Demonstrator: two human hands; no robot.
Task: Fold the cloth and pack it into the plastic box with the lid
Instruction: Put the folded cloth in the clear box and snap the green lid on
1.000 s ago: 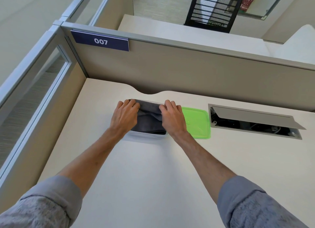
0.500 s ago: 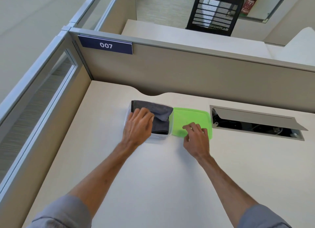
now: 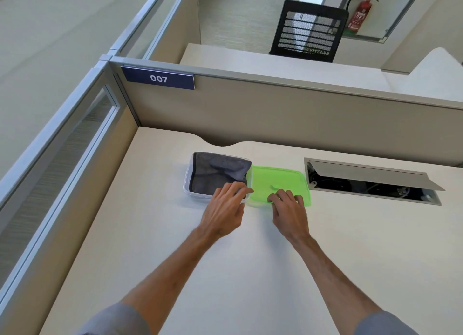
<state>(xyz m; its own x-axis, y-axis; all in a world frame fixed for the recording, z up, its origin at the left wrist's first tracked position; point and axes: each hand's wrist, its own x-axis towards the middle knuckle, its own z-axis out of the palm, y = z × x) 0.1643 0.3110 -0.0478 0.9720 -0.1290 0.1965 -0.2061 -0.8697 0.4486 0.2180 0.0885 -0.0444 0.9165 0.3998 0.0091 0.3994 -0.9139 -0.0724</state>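
Grey cloth (image 3: 218, 174) folded inside clear box (image 3: 186, 184). Left hand (image 3: 225, 207) loosely spread at box corner, holding nothing; right hand (image 3: 289, 207) fingers resting flat on green lid (image 3: 278, 179), tabletop (image 3: 225, 272).

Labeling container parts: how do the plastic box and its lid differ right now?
The plastic box is clear and holds the grey cloth; the lid is opaque green and lies flat on the desk. The box stands left, the lid right beside it. Both are rectangular with rounded corners.

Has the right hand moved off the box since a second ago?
Yes. The right hand left the cloth in the box and went rightward onto the green lid, toward the cable hatch.
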